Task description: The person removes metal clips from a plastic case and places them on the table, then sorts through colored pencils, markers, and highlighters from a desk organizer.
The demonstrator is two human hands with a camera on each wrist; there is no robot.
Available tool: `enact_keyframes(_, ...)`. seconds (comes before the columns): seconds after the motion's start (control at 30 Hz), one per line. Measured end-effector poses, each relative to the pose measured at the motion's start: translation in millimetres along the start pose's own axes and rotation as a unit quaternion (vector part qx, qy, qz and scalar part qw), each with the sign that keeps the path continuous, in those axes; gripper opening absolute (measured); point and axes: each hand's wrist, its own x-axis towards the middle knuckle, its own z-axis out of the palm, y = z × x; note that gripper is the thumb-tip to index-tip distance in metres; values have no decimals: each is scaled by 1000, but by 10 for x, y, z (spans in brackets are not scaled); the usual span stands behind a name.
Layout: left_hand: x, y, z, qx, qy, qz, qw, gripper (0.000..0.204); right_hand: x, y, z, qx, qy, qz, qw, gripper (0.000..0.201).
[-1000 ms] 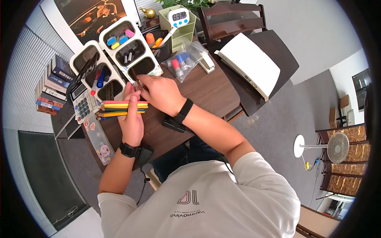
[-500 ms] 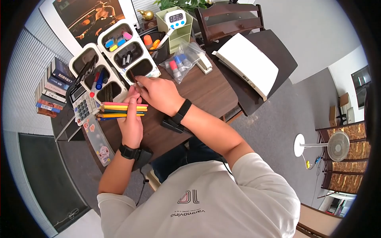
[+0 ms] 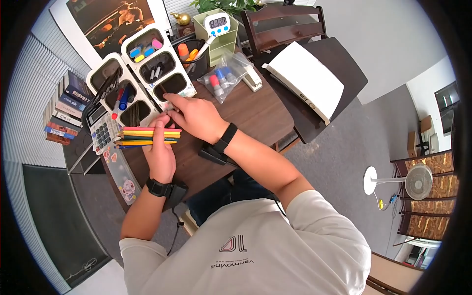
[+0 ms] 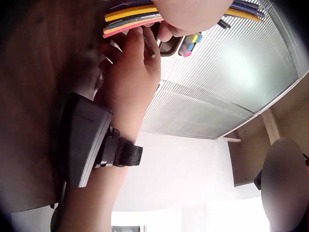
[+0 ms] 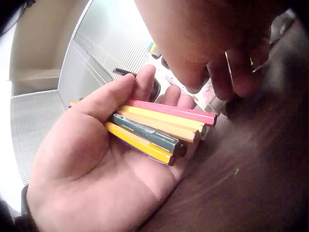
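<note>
The left hand [image 3: 161,157] grips a bundle of coloured pencils [image 3: 147,132], with its thumb across them; pink, yellow and dark green ones show. In the right wrist view the pencils [image 5: 164,121] lie over the left palm [image 5: 106,169]. The right hand [image 3: 200,117] is just above and right of the bundle, its index finger at the near edge of the white organizer's lowest right compartment [image 3: 170,86]. In the left wrist view the right hand [image 4: 130,77] is below the pencils; whether it pinches something is unclear.
The organizer's other compartments hold highlighters [image 3: 145,51] and pens [image 3: 123,98]. A bag of markers [image 3: 221,78] and a stapler [image 3: 252,78] lie to the right. Behind are a pen cup [image 3: 197,66] and a timer [image 3: 217,22]. A calculator [image 3: 103,133] is at left.
The brown pencil seen between the right fingers a second ago no longer shows clearly there. The right index finger has straightened somewhat. The left hand and its bundle have shifted slightly left and down.
</note>
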Motion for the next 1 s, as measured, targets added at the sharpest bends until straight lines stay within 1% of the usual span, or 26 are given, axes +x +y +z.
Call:
enact_keyframes(0.03,-7,1,-7,2,21,-10,1000,26,-3,16,9,-1,0,-1,1000,40)
enact_keyframes(0.07,-24,14,18,1,20,-9,1000,26,-5,46,39,13,14,-23,1000,39)
enact_keyframes(0.1,-48,39,60,27,26,2,999,26,9,41,46,28,27,-46,998,37)
enact_keyframes(0.13,-65,54,81,54,32,12,998,25,19,38,49,27,28,-47,998,37)
enact_keyframes(0.2,-70,60,80,52,29,11,998,25,27,20,46,50,53,-90,993,33)
enact_keyframes(0.23,-75,61,79,50,26,11,998,25,17,13,47,51,52,-89,993,33)
enact_keyframes(0.3,-81,71,79,41,23,5,999,26,19,-2,37,59,28,-82,994,41)
enact_keyframes(0.37,-65,94,99,32,20,2,999,26,31,15,42,58,29,-86,994,44)
enact_keyframes(0.43,-85,127,152,30,36,-17,999,27,-7,-25,0,60,28,-85,994,47)
enact_keyframes(0.5,-118,114,116,39,28,-18,999,27,-115,-108,-108,38,37,-53,997,52)
enact_keyframes(0.53,-105,104,99,47,17,-15,999,27,-202,-126,-126,25,54,-40,997,50)
enact_keyframes(0.6,-119,84,96,49,13,-14,999,27,-438,-209,-183,130,53,44,989,32)
enact_keyframes(0.67,-162,82,124,39,-13,-10,999,27,-672,-322,-252,177,21,95,979,24)
enact_keyframes(0.7,-176,71,100,35,-37,-16,999,27,-744,-327,-292,149,-2,54,987,20)
enact_keyframes(0.73,-209,62,99,34,-36,-20,999,27,-829,-321,-282,149,-4,58,987,20)
enact_keyframes(0.8,-230,68,109,44,-81,-22,996,23,-929,-284,-256,126,34,35,991,17)
enact_keyframes(0.83,-242,75,104,43,-92,-23,995,22,-944,-274,-269,138,28,40,989,17)
enact_keyframes(0.87,-254,72,104,42,-92,-24,995,22,-950,-288,-277,138,28,40,989,17)
enact_keyframes(0.93,-271,81,104,50,-99,-14,994,23,-945,-334,-291,155,20,10,988,18)
enact_keyframes(0.97,-274,83,103,50,-99,-13,994,23,-958,-330,-268,154,20,9,988,18)
enact_keyframes(1.0,-272,79,105,49,-101,-12,994,24,-970,-320,-233,125,16,11,992,18)
